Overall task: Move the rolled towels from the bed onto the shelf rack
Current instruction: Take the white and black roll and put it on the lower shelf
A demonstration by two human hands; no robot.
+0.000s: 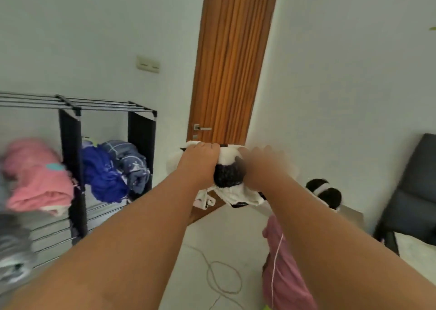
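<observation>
Both my arms reach forward and hold a white-and-black rolled towel in the air in front of the wooden door. My left hand grips its left side from above. My right hand, blurred, grips its right side. The black shelf rack stands at the left against the wall. It holds a pink rolled towel, a blue one, a grey-blue patterned one and grey ones lower down. The bed is out of view.
A wooden door stands straight ahead. A black chair is at the right. A black-and-white bundle lies near the wall on a box. A cord loops on the pale floor. Pink cloth hangs below my right arm.
</observation>
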